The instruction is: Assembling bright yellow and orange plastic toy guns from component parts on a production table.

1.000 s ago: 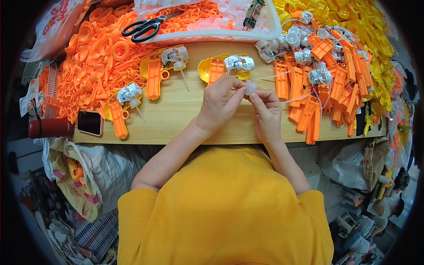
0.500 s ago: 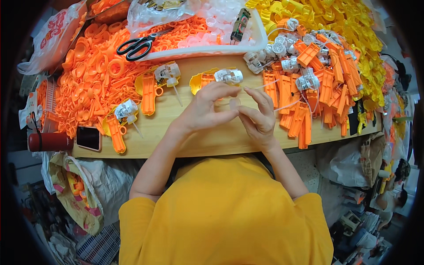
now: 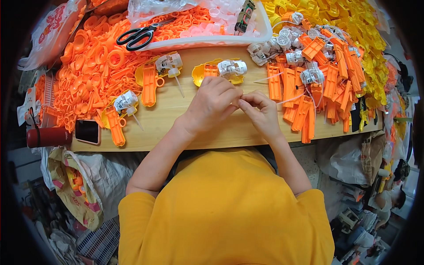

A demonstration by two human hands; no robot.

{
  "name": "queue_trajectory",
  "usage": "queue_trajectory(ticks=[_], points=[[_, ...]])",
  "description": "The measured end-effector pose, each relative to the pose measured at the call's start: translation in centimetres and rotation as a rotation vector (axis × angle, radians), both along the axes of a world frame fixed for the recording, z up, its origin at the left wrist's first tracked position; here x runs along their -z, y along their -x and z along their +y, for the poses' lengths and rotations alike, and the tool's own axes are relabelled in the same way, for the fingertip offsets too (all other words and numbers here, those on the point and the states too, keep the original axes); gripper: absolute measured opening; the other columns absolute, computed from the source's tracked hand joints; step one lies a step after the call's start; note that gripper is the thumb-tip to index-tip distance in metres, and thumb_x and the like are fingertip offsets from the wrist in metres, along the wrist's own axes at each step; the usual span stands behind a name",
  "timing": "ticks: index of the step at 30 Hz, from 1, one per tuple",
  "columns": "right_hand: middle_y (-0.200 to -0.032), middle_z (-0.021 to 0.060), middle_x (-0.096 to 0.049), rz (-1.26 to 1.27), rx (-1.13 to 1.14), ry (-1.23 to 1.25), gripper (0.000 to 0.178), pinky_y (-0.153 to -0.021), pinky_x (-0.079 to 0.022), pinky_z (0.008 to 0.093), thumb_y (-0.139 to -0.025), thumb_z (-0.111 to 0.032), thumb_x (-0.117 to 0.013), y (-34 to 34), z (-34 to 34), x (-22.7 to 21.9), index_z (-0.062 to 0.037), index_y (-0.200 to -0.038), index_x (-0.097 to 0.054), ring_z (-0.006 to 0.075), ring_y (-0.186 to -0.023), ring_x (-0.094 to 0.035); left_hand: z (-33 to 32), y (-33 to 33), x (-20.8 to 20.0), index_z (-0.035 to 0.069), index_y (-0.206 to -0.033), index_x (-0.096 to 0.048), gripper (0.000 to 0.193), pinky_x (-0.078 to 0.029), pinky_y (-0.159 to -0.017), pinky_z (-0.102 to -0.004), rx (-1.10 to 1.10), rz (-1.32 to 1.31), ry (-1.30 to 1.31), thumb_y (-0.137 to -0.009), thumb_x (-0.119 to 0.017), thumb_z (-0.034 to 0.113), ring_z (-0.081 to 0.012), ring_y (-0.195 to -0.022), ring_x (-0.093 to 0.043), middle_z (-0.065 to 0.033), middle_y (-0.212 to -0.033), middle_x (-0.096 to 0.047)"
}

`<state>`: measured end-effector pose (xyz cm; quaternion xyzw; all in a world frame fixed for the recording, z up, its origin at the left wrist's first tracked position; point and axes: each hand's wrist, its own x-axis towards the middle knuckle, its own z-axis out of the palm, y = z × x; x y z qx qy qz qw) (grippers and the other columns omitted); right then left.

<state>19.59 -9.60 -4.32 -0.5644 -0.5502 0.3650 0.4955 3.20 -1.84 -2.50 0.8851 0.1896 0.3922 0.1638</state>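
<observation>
My left hand (image 3: 217, 98) and my right hand (image 3: 261, 114) meet over the middle of the table, their fingertips pinched together. Whatever lies between the fingers is hidden now. Just beyond the left hand lies a yellow shell (image 3: 198, 73) fitted with an orange piece and a white motor unit (image 3: 232, 67). Two similar assemblies rest to the left, each with an orange battery-holder-like part (image 3: 149, 86), a white unit (image 3: 126, 100) and a thin white stick (image 3: 179, 86). Past my right fingers, another thin white stick (image 3: 268, 78) lies on the wood.
Orange parts (image 3: 88, 75) heap at left; orange holders with wired white units (image 3: 309, 88) pile at right, yellow shells (image 3: 353, 31) behind. A white tray (image 3: 207, 43) bears black scissors (image 3: 139, 35). A phone (image 3: 88, 131) and red bottle (image 3: 48, 136) sit near the left edge.
Both hands have closed in on each other. The small translucent disc that showed between them is now covered by the fingers. The assemblies on the table stay in place.
</observation>
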Motion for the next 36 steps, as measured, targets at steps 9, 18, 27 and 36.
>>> queue_trajectory(ticks=[9, 18, 27, 36], points=[[-0.076, 0.0014, -0.06, 0.332, 0.051, 0.112, 0.006, -0.06, -0.043, 0.0191, -0.081, -0.005, -0.066, 1.0, 0.1, 1.2, 0.0015, -0.083, -0.066, 0.0054, -0.067, -0.055, -1.3, -0.2, 0.9, 0.005, -0.089, -0.061, 0.031, -0.041, -0.076, -0.0369, -0.06, -0.008, 0.026, -0.06, -0.071, 0.005, -0.0242, -0.085, -0.056, -0.0073, -0.084, -0.058], [-0.071, -0.0025, -0.054, 0.266, 0.153, 0.059, 0.008, -0.057, -0.039, 0.0174, -0.08, -0.002, -0.066, 0.5, -0.5, 0.6, -0.0008, -0.074, -0.061, 0.0022, -0.063, -0.048, -0.1, 0.4, 0.8, 0.012, -0.093, -0.065, 0.038, -0.04, -0.083, -0.0392, -0.118, 0.017, -0.022, -0.058, -0.078, 0.016, -0.0232, -0.092, -0.056, -0.004, -0.091, -0.058], [-0.079, 0.0022, -0.057, -0.103, -0.012, -0.208, 0.003, -0.069, -0.042, 0.0222, -0.08, 0.002, -0.063, -1.3, 0.1, -1.5, 0.0001, -0.08, -0.06, 0.0089, -0.074, -0.052, 1.5, 0.9, 1.9, 0.014, -0.099, -0.067, 0.038, -0.04, -0.081, -0.0388, -0.193, 0.044, -0.008, -0.063, -0.078, 0.02, -0.0231, -0.091, -0.054, -0.0041, -0.088, -0.056], [-0.126, 0.0158, -0.047, -0.782, -0.195, -0.415, 0.062, -0.102, -0.036, 0.0422, -0.067, 0.011, -0.055, -3.6, 6.5, -1.2, -0.0078, -0.126, -0.05, 0.0354, -0.119, -0.045, 0.5, 1.4, 0.2, 0.005, -0.107, -0.063, 0.034, -0.047, -0.06, -0.0318, -0.149, -0.068, 0.388, -0.074, -0.071, 0.012, -0.0213, -0.069, -0.057, -0.0096, -0.082, -0.059]])
